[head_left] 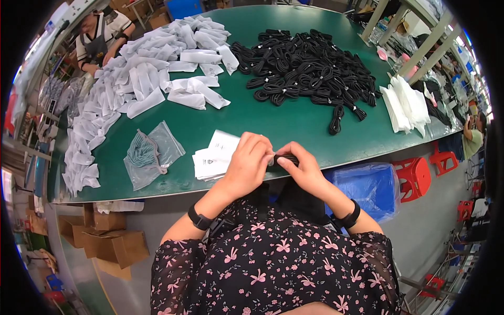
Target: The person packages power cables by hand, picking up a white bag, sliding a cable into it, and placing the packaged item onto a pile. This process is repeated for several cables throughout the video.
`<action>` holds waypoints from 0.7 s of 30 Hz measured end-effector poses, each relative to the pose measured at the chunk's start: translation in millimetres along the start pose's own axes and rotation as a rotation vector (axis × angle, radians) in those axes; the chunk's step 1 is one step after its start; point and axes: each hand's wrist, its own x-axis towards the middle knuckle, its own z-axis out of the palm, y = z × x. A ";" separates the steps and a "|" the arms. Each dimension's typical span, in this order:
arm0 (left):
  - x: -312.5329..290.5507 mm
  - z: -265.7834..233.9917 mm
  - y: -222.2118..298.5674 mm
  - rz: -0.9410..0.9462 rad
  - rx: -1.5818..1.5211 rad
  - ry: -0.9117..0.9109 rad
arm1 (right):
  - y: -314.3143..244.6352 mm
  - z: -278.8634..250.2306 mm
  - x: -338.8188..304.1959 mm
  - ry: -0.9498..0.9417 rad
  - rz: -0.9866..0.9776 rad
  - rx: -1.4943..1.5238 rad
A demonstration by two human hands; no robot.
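Close together at the table's front edge, both my hands work over a black coiled cable (285, 157). My right hand (306, 172) is closed round the cable, which shows between its thumb and fingers. My left hand (245, 161) is pinched at the cable's left end, where a small pale bit shows; what exactly its fingertips grip is hidden. Flat white printed pouches (210, 161) lie in a stack partly under my left hand. Farther off, a large heap of black coiled cables (315, 68) lies at the right, and a heap of filled white pouches (142, 79) at the left.
On the green table (252, 118), a clear zip bag (152, 155) holds something bluish-grey. White bags (405, 107) lie at the right edge. Below stand a plastic-lined blue bin (365, 189), a red stool (412, 178) and cardboard boxes (118, 247). Another person (97, 44) works at the far left.
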 end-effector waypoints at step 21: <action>49.1 -27.8 -34.2 -0.671 -1.391 -0.007 | -57.6 0.8 52.0 0.119 -0.912 -0.416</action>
